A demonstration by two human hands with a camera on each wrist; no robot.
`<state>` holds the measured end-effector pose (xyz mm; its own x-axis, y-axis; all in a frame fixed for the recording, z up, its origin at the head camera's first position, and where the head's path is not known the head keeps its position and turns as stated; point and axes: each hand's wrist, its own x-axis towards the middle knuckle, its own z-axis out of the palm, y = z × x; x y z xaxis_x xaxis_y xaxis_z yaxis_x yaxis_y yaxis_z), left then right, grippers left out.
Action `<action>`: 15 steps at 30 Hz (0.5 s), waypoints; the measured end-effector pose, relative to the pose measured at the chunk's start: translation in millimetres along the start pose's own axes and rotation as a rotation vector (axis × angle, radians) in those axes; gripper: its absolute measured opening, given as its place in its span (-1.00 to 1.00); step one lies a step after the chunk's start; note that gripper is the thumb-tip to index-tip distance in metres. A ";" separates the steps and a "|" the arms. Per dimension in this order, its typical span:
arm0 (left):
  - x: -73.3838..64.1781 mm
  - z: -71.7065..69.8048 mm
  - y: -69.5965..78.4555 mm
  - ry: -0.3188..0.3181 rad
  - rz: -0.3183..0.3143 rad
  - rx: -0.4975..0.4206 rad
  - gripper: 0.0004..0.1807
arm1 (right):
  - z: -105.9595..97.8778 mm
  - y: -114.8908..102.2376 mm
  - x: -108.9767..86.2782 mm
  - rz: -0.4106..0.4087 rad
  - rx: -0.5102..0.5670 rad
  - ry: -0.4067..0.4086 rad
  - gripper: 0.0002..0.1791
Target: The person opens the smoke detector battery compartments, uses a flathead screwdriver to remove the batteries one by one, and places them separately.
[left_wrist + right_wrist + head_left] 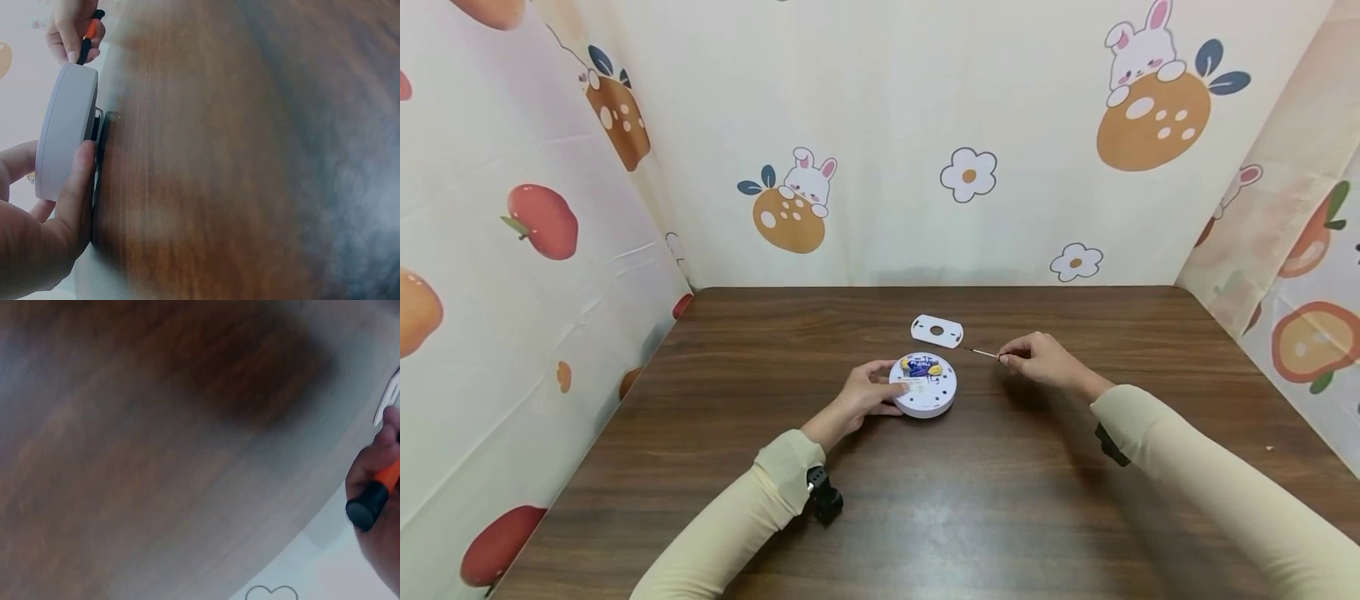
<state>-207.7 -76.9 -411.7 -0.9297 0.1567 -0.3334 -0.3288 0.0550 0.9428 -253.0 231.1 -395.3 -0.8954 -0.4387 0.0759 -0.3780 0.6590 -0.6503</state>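
Observation:
A round white smoke detector (928, 400) is held at its left side by my left hand (857, 396), the thumb on its upturned back and fingers around the rim. A blue-and-yellow part that looks like a battery (921, 367) sits in its back. The left wrist view shows the detector's pale side wall (67, 131) between thumb and fingers. To the right, my right hand (1047, 361) grips a screwdriver (982, 353), its thin shaft pointing left toward the detector but apart from it. Its orange-and-black handle (369, 503) shows in the right wrist view.
Just behind the detector, a white mounting plate (937, 332) with a central hole lies on the brown wooden table (775, 350). Printed curtains (880, 125) stand along the table's back and sides. A tiny pale bit (1270, 448) lies at the far right.

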 end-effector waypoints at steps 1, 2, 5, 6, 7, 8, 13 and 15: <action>-0.3 -0.1 0.1 0.000 -0.001 -0.001 -0.43 | 1.3 0.4 -0.3 0.006 -0.015 0.022 -0.84; -0.5 -0.1 0.3 0.000 -0.002 -0.002 -0.43 | 2.6 0.7 -0.8 0.010 -0.032 0.044 -0.85; -1.4 0.2 0.8 0.005 -0.006 0.000 -0.43 | 6.5 1.5 -1.5 0.020 -0.081 0.102 -0.85; -1.8 0.4 0.8 0.007 -0.006 0.001 -0.43 | 8.0 1.7 -1.7 0.028 -0.093 0.118 -0.86; -2.1 0.5 0.9 0.010 -0.004 0.003 -0.43 | 9.3 2.3 -1.6 0.036 -0.100 0.130 -0.86; -2.2 0.6 1.0 0.015 -0.006 0.002 -0.43 | 10.5 3.0 -1.4 0.043 -0.107 0.140 -0.86; -2.0 1.4 -0.8 0.007 0.011 -0.031 -0.43 | 14.8 7.6 -1.1 0.053 -0.138 0.168 -0.90; -1.3 1.8 -1.6 -0.001 0.021 -0.042 -0.43 | 15.1 9.2 -1.2 0.047 -0.149 0.174 -0.91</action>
<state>-205.7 -75.4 -412.9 -0.9362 0.1579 -0.3139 -0.3162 0.0107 0.9486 -251.9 228.5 -412.8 -0.9349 -0.3021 0.1861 -0.3542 0.7645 -0.5386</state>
